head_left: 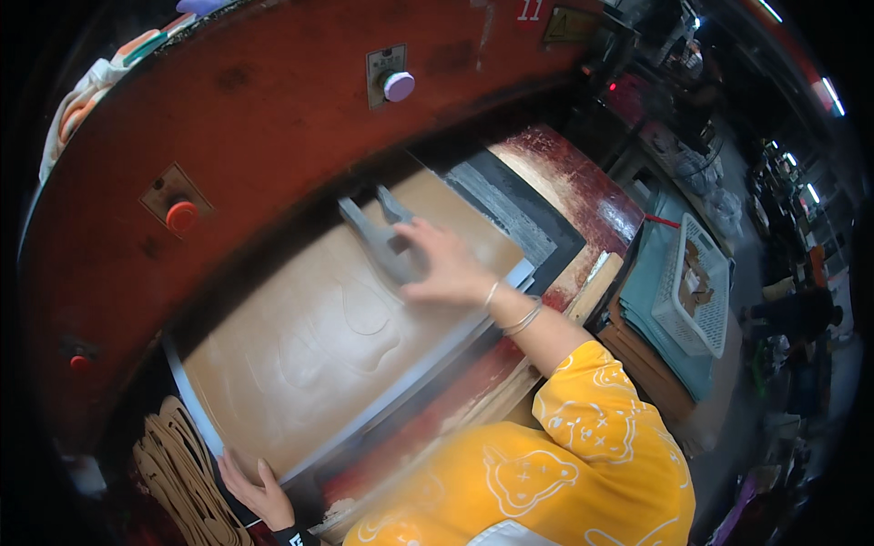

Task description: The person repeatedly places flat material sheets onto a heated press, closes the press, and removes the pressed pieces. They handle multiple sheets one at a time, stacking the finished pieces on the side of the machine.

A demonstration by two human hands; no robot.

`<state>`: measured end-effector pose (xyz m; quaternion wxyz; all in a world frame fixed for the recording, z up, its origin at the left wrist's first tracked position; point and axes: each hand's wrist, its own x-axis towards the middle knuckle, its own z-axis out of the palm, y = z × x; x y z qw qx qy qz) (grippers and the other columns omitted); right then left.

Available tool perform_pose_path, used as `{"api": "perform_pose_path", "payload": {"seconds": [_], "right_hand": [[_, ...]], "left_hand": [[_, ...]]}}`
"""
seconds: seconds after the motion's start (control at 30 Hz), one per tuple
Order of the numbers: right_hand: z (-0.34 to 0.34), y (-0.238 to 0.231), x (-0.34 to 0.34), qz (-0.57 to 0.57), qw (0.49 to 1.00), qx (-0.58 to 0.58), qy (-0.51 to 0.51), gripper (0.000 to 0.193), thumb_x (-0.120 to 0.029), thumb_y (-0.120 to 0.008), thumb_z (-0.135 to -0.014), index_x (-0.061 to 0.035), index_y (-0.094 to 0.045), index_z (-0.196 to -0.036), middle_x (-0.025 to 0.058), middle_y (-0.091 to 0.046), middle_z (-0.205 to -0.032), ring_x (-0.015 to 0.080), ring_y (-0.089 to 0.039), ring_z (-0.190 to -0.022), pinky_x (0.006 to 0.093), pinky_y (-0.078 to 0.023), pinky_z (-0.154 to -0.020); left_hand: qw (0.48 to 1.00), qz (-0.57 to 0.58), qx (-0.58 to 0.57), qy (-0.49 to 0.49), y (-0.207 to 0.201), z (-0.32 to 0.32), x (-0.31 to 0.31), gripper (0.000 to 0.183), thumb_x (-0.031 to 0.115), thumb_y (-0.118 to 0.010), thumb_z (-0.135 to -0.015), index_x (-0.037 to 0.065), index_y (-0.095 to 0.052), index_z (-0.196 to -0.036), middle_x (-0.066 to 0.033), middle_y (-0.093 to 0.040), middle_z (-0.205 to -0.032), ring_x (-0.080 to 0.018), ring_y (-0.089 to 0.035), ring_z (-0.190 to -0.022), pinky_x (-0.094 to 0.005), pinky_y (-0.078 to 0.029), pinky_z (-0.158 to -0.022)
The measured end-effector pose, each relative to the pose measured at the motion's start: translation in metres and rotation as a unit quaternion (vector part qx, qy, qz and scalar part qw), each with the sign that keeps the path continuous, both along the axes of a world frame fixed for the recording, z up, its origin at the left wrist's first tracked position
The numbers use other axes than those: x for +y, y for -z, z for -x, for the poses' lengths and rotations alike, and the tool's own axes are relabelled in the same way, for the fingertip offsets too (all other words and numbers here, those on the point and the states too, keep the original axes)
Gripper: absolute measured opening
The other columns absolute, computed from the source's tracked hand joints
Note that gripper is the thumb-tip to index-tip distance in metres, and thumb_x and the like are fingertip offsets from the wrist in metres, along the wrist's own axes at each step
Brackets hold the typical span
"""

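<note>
A broad tan sheet [300, 318] with a pale sheet edge [401, 391] showing under it lies on the bed of a red machine. Curved outlines mark its surface. My right hand [451, 266] grips a grey, fork-shaped cutting die [387, 246] over the sheet's far right part; motion blurs it, and I cannot tell if the die touches the sheet. At the sheet's near left corner rests my left hand [259, 491], fingers stretched out and thumb apart, holding nothing. Beside it stands a bundle of cut brown pieces [187, 473].
Across the back runs the red machine body [273, 118], with a red button [182, 217] and a pale purple knob [399, 86]. A dark board [510, 218] lies right of the sheet. Farther right, a white plastic basket [687, 300] sits on stacked teal sheets [642, 300].
</note>
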<state>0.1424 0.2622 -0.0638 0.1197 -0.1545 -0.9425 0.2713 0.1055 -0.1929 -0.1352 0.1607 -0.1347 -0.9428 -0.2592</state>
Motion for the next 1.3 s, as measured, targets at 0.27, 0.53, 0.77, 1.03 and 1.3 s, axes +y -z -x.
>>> {"api": "perform_pose_path", "payload": {"seconds": [0.27, 0.53, 0.77, 1.03, 1.3], "right_hand": [[-0.092, -0.002, 0.09, -0.001, 0.996, 0.063, 0.059, 0.078, -0.032, -0.077, -0.057, -0.0136, -0.055, -0.13, 0.0249, -0.04, -0.142, 0.0372, -0.039, -0.131, 0.0414, -0.031, -0.109], [-0.127, 0.026, 0.15, -0.193, 0.969, -0.021, 0.152, 0.058, -0.033, -0.071, -0.07, -0.0085, -0.06, -0.121, 0.0166, -0.048, -0.136, 0.0358, -0.046, -0.123, 0.0406, -0.037, -0.102], [-0.059, 0.007, 0.117, -0.147, 0.971, -0.14, 0.13, 0.043, -0.041, -0.052, -0.089, -0.0009, -0.066, -0.096, 0.0227, -0.066, -0.093, 0.0412, -0.062, -0.091, 0.0434, -0.049, -0.08], [-0.178, 0.009, 0.102, 0.528, 0.846, 0.069, -0.025, 0.042, -0.02, -0.063, -0.088, 0.0015, -0.053, -0.123, 0.0063, -0.062, -0.111, 0.0155, -0.059, -0.104, 0.0302, -0.048, -0.091], [-0.162, 0.068, 0.021, 0.819, 0.562, 0.112, -0.04, 0.041, -0.013, -0.052, -0.095, -0.0015, -0.043, -0.133, 0.0126, -0.051, -0.133, 0.0252, -0.048, -0.123, 0.0463, -0.035, -0.107]], "left_hand": [[0.998, 0.027, -0.058, 0.004, 0.011, -0.02, -0.002, 0.056, 0.022, -0.055, -0.09, 0.006, -0.038, -0.141, -0.0188, -0.034, -0.146, -0.0348, -0.027, -0.138, -0.0457, -0.02, -0.112], [0.945, -0.268, -0.188, -0.018, -0.001, 0.047, -0.023, 0.047, 0.018, -0.053, -0.093, 0.008, -0.043, -0.138, -0.0149, -0.058, -0.118, -0.0179, -0.057, -0.097, -0.0316, -0.044, -0.089], [0.974, -0.205, -0.097, 0.024, 0.0, 0.06, -0.017, 0.042, 0.013, -0.049, -0.096, -0.002, -0.043, -0.134, -0.0171, -0.056, -0.125, -0.018, -0.058, -0.103, -0.0309, -0.044, -0.091], [0.972, -0.141, -0.132, -0.138, -0.03, -0.069, -0.015, 0.051, 0.012, -0.057, -0.093, 0.006, -0.04, -0.14, -0.0094, -0.055, -0.115, -0.0117, -0.053, -0.085, -0.0259, -0.046, -0.082], [0.913, -0.083, -0.022, 0.399, -0.066, -0.05, 0.242, 0.039, 0.011, -0.066, -0.079, 0.0, -0.06, -0.115, -0.0194, -0.062, -0.114, -0.0342, -0.059, -0.106, -0.0395, -0.045, -0.094]]}}
